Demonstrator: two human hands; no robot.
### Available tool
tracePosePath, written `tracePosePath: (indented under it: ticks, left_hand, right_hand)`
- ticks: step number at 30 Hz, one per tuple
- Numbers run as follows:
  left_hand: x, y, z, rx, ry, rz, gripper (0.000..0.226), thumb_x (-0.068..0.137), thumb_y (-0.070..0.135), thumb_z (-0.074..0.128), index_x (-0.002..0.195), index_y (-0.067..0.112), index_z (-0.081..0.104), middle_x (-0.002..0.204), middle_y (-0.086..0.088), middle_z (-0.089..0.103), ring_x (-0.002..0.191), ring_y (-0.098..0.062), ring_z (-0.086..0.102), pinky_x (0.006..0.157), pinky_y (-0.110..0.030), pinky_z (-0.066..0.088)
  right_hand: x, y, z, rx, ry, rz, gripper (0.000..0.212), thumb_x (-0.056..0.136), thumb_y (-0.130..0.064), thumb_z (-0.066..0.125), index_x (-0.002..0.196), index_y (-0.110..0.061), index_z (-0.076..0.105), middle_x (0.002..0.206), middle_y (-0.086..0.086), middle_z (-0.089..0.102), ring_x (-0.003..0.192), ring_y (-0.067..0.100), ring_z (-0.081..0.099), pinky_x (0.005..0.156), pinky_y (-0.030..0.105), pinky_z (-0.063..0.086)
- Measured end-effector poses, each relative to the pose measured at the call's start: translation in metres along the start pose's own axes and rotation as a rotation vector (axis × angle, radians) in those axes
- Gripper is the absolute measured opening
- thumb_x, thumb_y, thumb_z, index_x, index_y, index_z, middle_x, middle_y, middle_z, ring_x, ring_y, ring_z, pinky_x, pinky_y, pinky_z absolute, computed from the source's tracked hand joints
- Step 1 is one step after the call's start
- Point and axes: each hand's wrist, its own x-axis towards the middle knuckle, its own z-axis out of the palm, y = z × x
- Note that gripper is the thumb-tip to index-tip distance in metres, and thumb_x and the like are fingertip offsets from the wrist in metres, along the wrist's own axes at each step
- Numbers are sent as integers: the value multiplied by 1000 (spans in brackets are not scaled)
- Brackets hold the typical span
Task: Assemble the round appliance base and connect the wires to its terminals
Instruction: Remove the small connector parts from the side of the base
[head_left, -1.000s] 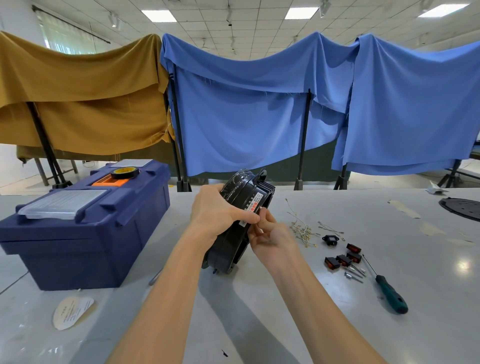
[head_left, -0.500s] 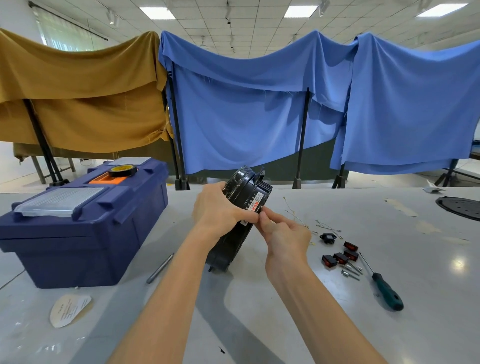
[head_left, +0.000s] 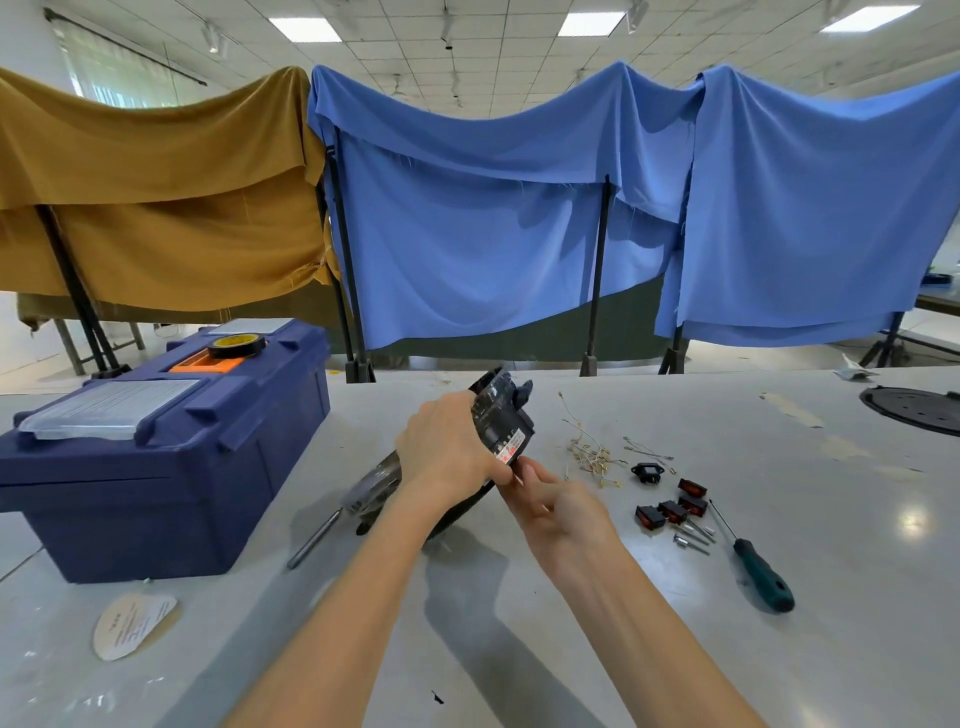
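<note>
Presently, on the head view, your left hand (head_left: 447, 452) grips the round base (head_left: 501, 421), tilted on edge mid-table, while your right hand (head_left: 563, 512) pinches a thin strand (head_left: 519, 480), probably a wire, at its labelled side; wiring seems underway, and the next move calls for seating it squarely on a terminal.

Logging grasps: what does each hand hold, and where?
Left hand grips the black appliance base by its rim; right hand pinches something thin, too small to identify.

The scene is lit brightly by ceiling panels (head_left: 304, 29). Glare is thrown on the counter (head_left: 857, 597) at four o'clock; edges are bowed.
</note>
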Motion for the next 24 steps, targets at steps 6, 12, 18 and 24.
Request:
tracePosePath:
  ticks: [6,12,18,24]
  left_hand:
    - [-16,-2,29,275,-65,94,59,60,38,86,106,21,54,104,3,58,98,-25,60,71,-33,37]
    - [-36,-6,52,447,-112,198,53,72,26,77,115,18,47,108,1,51,92,-25,59,67,-32,29]
    - [-50,-16,67,514,-137,258,50,76,20,74,116,18,45,113,0,48,85,-25,61,61,-32,27]
    - [-60,-23,72,496,-170,280,45,83,11,67,121,18,44,117,-3,46,84,-27,61,60,-32,27]
  right_hand:
    - [3,1,-30,-122,93,244,28,92,15,40,100,6,66,89,13,54,74,21,53,65,33,45]
    - [1,-1,-56,-49,54,407,17,95,5,47,88,10,62,68,11,53,47,16,53,36,18,46]
    - [8,-4,-69,71,-28,576,20,97,-3,39,86,6,53,37,-1,31,21,8,31,22,15,21]
    - [7,-2,-71,112,-24,612,36,99,-8,33,64,-15,38,37,0,28,19,10,28,20,15,15]
